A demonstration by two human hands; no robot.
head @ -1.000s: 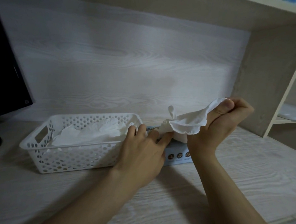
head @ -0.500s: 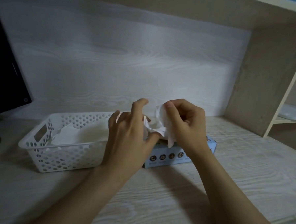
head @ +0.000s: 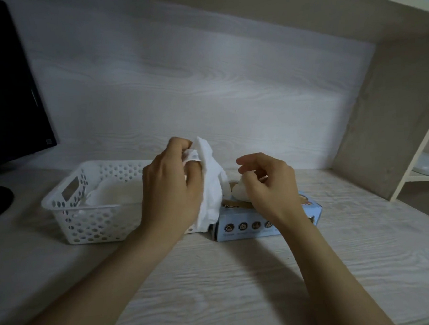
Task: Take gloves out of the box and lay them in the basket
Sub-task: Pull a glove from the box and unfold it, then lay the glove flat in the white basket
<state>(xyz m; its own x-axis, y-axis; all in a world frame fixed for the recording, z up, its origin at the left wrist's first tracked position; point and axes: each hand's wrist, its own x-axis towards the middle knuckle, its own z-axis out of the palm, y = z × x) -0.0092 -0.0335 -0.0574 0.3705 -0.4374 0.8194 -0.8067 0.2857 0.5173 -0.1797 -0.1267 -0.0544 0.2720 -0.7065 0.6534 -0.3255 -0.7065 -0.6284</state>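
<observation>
Gripping a white glove [head: 211, 187] in curled fingers and thumb, the left hand [head: 170, 192] hangs above the spot where the basket [head: 94, 218] and box [head: 249, 225] meet. The glove droops from the fingertips, and its lower end hangs in front of the box's left end; whether it reaches the desk [head: 214, 274] cannot be told.

At 3 o'clock of it, with a clear gap between the two hands, the right hand [head: 266, 184] is over the top of the box. Its fingers are loosely bent and the forefinger is lifted. A white wad [head: 238, 194] sticks up from the box's opening and lies against this hand near the thumb; whether the hand pinches it or only touches it cannot be told.

The box is pale blue with a row of round pictures on its near side, and it lies flat on the desk. The basket, white and perforated, stands just beside it at 9 o'clock, with white gloves [head: 110, 192] lying inside.

A dark monitor [head: 6, 98] stands at 10 o'clock of the basket. At 3 o'clock of the box, past an upright panel, a shelf [head: 423, 178] carries something pale.
</observation>
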